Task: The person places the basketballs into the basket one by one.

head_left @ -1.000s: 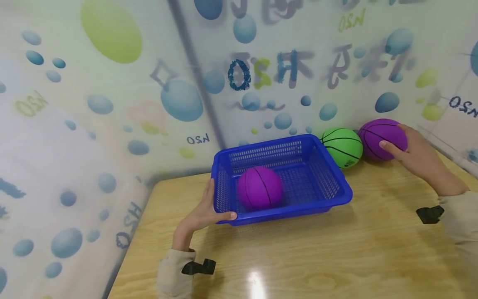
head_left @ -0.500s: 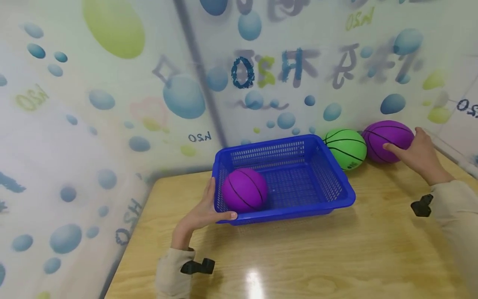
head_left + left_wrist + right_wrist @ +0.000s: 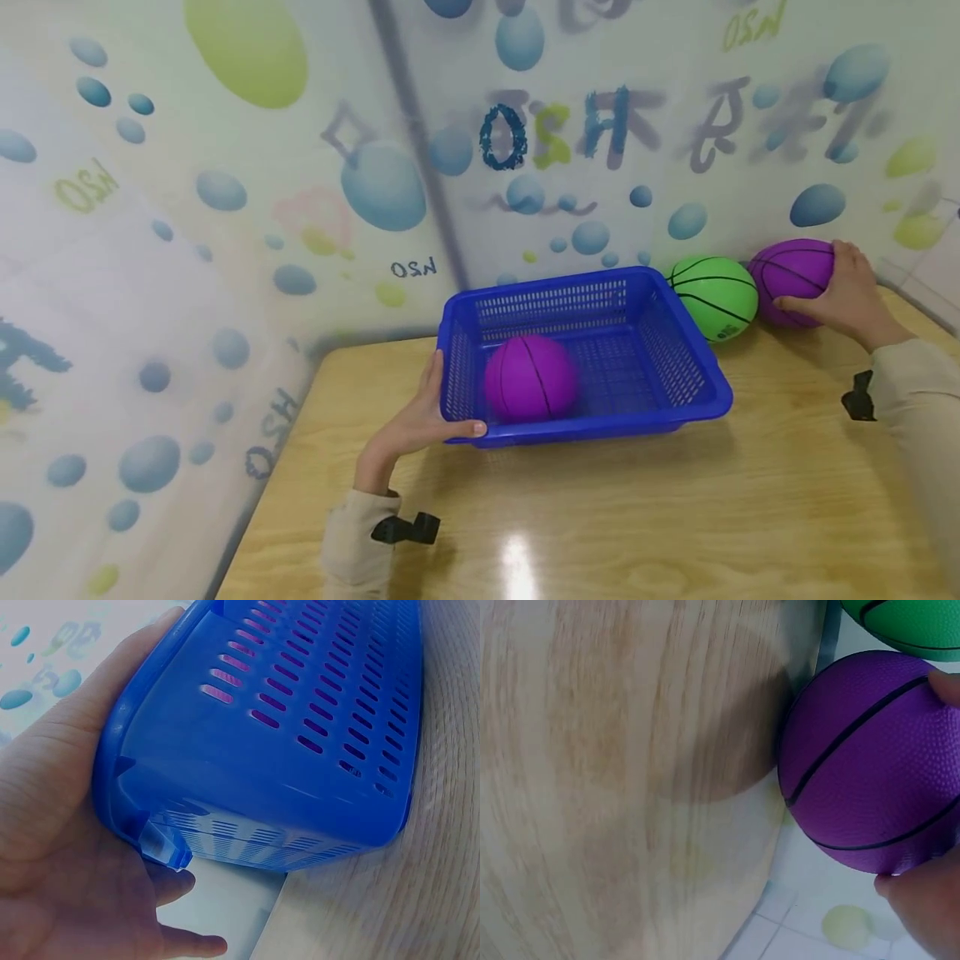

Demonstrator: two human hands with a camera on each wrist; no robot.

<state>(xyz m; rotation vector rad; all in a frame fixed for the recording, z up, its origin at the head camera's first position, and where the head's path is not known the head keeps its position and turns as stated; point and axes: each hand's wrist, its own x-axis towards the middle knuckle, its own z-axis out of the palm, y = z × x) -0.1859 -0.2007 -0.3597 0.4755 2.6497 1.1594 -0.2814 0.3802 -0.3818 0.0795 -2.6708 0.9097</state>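
Observation:
In the head view, my left hand (image 3: 412, 423) holds the near left corner of a blue plastic basket (image 3: 630, 427), thumb on the front rim and fingers along the left side. A purple basketball (image 3: 531, 379) lies inside, towards the left. Through the slots in the left wrist view, purple shows behind the basket wall (image 3: 247, 772). My right hand (image 3: 855, 300) grips a second purple basketball (image 3: 787, 279) between thumb and fingers at the right. Against that ball, on its left, is a green basketball (image 3: 716, 304); the right wrist view shows the gripped purple ball (image 3: 870, 765) close up.
A wooden table (image 3: 600, 517) carries everything. Behind it stands a pale wall (image 3: 315, 167) printed with blue and green drops. The basket sits close to this wall, with the green ball by its right side.
The ball in the basket rolled left, then back right. My right fingers came slightly off the other purple ball and now touch it again. The view has shifted a little; my left hand stays on the basket.

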